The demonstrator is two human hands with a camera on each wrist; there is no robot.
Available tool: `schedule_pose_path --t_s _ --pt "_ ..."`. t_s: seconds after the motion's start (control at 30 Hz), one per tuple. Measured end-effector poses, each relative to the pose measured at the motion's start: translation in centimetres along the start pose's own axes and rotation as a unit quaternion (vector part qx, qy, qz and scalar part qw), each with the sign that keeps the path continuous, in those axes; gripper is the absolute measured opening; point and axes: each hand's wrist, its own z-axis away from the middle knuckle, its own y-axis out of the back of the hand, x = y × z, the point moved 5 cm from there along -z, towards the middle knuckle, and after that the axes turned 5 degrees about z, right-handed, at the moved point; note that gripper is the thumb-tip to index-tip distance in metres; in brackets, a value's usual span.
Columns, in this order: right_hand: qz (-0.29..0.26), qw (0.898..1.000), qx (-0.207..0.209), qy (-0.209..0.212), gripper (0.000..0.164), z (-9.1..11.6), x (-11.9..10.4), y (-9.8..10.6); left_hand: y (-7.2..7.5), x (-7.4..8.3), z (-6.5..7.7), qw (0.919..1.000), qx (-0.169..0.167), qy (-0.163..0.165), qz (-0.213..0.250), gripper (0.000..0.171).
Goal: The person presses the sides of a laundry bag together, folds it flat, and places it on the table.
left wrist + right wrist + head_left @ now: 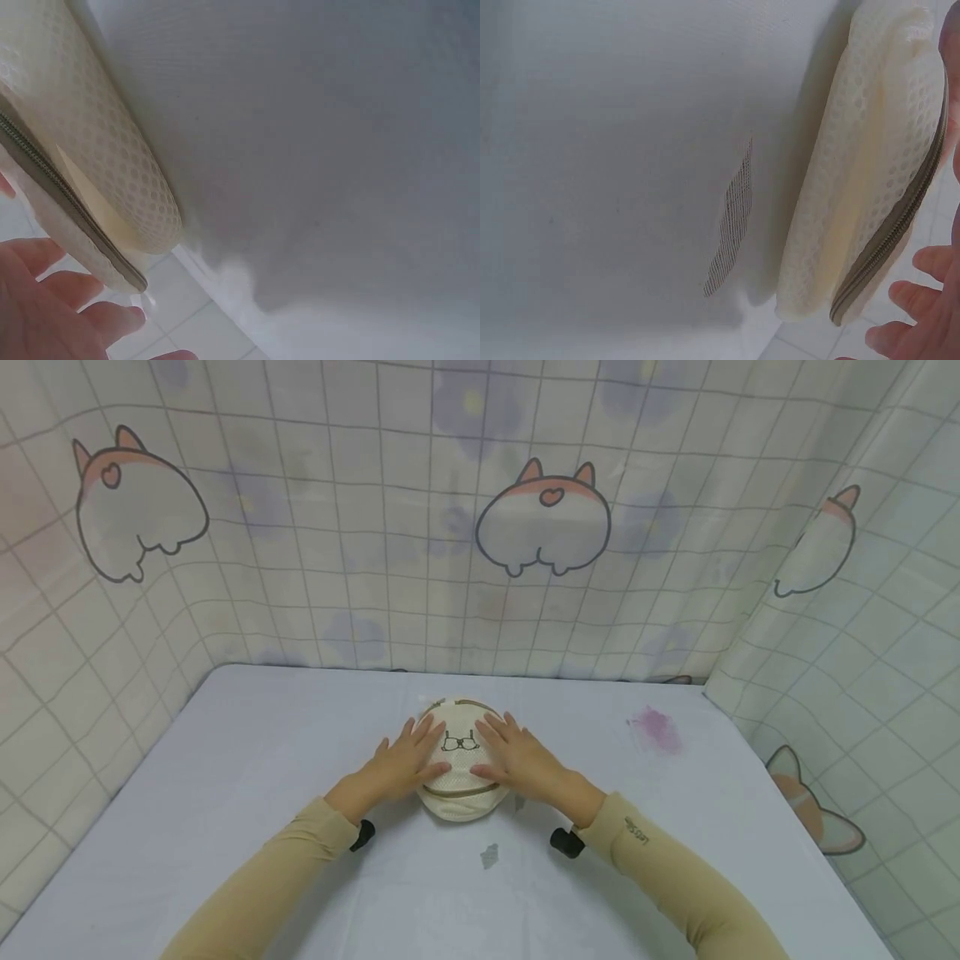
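A round cream mesh pouch point(460, 806) with a zip around its edge and printed eyeglasses on top lies on the white table. My left hand point(401, 762) rests on the pouch's left side, fingers spread and fairly straight. On its right side lies my right hand point(525, 762), also with spread fingers. In the left wrist view, the zip point(64, 199) runs between the mesh wall and the upper face, near the left fingers point(71, 289). The right wrist view shows the mesh side point(855, 165) standing off the tabletop, with right fingers point(915, 300) beside the zip.
The white tablecloth point(247, 760) has a pink stain point(656, 729) at the right and a small grey patch point(489, 857) in front of the pouch. A checked curtain point(360, 527) with cartoon animals stands behind and along both sides.
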Motion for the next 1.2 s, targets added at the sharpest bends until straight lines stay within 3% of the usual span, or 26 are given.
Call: schedule_pose_path --t_s 0.33,0.77,1.2 --pt "0.023 1.0 -0.019 0.006 0.09 -0.1 -0.6 -0.6 -0.3 0.4 -0.1 0.9998 -0.015 0.003 -0.013 0.098" --pt "0.043 0.998 -0.042 -0.006 0.095 -0.5 -0.5 -1.3 -0.3 1.0 0.0 0.9996 -0.021 -0.003 -0.02 0.1" --pt "0.03 0.998 -0.057 -0.03 0.1 -0.2 -0.4 -2.3 -1.1 1.3 -0.1 0.9989 -0.009 0.02 -0.041 0.103"
